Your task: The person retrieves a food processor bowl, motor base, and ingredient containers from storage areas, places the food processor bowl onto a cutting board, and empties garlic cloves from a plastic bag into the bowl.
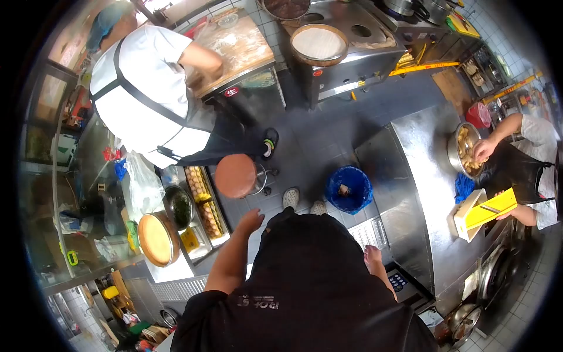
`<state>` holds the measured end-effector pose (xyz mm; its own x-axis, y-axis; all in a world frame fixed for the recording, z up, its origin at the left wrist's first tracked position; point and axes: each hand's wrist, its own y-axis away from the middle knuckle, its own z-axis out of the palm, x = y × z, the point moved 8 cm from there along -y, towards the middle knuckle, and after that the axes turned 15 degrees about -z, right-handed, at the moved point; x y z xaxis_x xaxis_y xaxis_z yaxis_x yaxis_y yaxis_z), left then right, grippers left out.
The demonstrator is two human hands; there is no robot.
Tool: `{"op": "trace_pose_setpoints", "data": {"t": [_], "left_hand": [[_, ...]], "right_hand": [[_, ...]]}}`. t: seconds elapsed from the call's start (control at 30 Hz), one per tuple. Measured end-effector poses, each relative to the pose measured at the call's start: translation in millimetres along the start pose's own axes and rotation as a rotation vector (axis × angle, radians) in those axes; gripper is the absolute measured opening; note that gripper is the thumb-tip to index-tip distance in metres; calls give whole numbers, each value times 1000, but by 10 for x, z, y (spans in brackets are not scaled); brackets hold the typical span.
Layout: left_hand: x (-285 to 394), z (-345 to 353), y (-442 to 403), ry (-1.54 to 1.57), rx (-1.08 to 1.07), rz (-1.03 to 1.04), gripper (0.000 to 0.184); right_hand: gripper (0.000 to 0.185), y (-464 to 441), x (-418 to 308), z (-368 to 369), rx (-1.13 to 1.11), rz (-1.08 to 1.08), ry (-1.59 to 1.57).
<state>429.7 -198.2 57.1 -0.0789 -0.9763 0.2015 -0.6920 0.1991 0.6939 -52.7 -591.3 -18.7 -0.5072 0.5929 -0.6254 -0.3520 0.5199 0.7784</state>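
Note:
My left hand is held out beside my body, its fingers loosely bent and nothing visible in it. Just above it in the view is a round stool with a reddish-brown seat. My right hand hangs at my other side, partly behind my dark shirt, its fingers slightly bent and nothing visible in it. It is near a metal floor grating. A blue-lined bin stands on the floor in front of my light shoes.
A person in white works at a floured board at upper left. At right, another person's hand reaches into a metal bowl on a steel counter; their other hand holds a yellow slicer. Egg trays are at left.

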Motion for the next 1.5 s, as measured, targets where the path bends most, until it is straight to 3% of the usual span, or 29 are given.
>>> {"op": "trace_pose_setpoints", "data": {"t": [0.1,0.17,0.33,0.43,0.57,0.63,0.83,1.17,1.27,1.5], "left_hand": [[474,-177,127,43,-41,26,51],[548,-209,185,63,-49,30,51],[-114,240,72,52,48,-12,48],[-518,312,331,2,-93,-230,50],[-940,523,492,-40,-143,-344,52],[-976,534,576,-43,-140,-359,53],[-592,391,619,40,-104,-295,53],[-73,19,398,81,-7,-131,50],[-120,30,393,17,31,-79,49],[-467,310,562,-32,-39,-202,51]], "right_hand": [[15,-90,-285,5,144,-89,28],[16,-214,-438,1,92,-118,76],[26,-281,-519,-47,16,-139,120],[29,-192,-514,-60,57,-100,169],[30,-187,-342,-135,15,-4,316],[16,-185,-220,-174,68,-11,167],[12,-234,-196,-197,6,58,82],[16,-416,-665,-71,113,-176,185],[17,-393,-661,-18,80,-172,228],[15,-371,-187,-178,82,-41,209]]}}
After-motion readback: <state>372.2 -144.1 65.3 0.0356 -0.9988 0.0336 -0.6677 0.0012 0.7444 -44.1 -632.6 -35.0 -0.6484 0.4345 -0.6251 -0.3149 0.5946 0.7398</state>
